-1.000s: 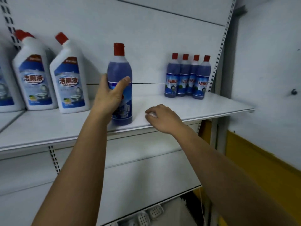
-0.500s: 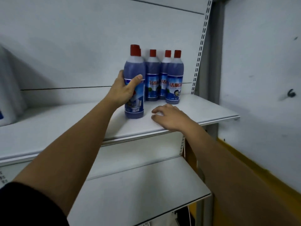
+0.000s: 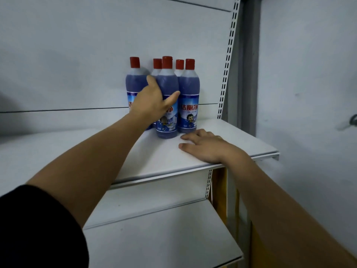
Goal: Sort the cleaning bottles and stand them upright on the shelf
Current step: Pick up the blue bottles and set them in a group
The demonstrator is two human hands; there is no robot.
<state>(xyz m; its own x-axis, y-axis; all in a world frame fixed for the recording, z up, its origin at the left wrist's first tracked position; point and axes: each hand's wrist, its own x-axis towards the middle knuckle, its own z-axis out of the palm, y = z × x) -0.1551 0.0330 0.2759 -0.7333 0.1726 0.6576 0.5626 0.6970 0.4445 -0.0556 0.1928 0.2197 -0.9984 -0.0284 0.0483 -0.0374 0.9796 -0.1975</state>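
**Left hand on front bottle, five bottles grouped at shelf's right end**

Left hand (image 3: 152, 102) grips the front bottle (image 3: 167, 122). The thumb lies across the label side and the fingers curl round the bottle's left and far side, up near the shoulder. Front bottle is upright, red cap on, blue liquid, and its base looks to be on the shelf (image 3: 81, 151).

Right bottle (image 3: 189, 107) stands upright just beside it, about touching. Left bottle (image 3: 134, 82) is upright further back, partly hidden by the left hand. Rear bottles (image 3: 157, 64) show only caps and necks behind the front pair. All five are the same type, bunched near the back panel (image 3: 96, 55) towards the slotted upright (image 3: 229, 55).

Right hand (image 3: 205, 147) lies palm down on the shelf near its front edge. Its fingers are relaxed and slightly spread, holding nothing, with the fingertips near the right bottle's base; can't tell if they touch it.

Lower shelf (image 3: 154, 238) sits below. A black sleeve (image 3: 38, 229) is on the left arm. Wall (image 3: 309, 84) stands to the right.
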